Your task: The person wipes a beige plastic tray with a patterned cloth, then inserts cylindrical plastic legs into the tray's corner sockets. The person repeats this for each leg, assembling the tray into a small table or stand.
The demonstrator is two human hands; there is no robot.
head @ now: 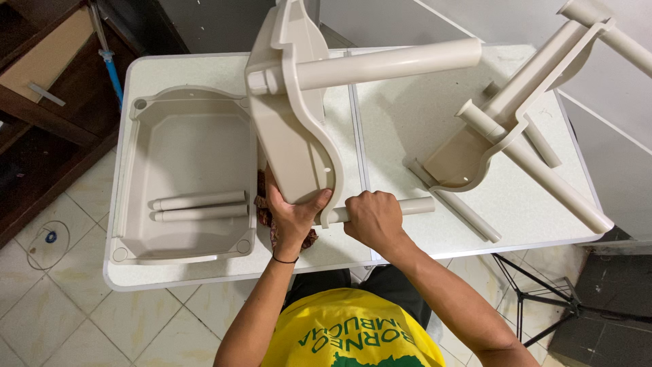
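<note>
White folding table (407, 238), tiled floor. Left hand (292, 214) clamps curved beige plastic side panel (292, 136); right hand (372, 216) fisted round beige plastic tube (415, 206), seating it. Next: straight, firm push.

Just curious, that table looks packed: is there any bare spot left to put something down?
Some. The table is bare between the side panel the left hand grips and the leg assembly. A bare strip runs along the near edge under the seat shell. Around both hands, right hand included, it is crowded.
</note>
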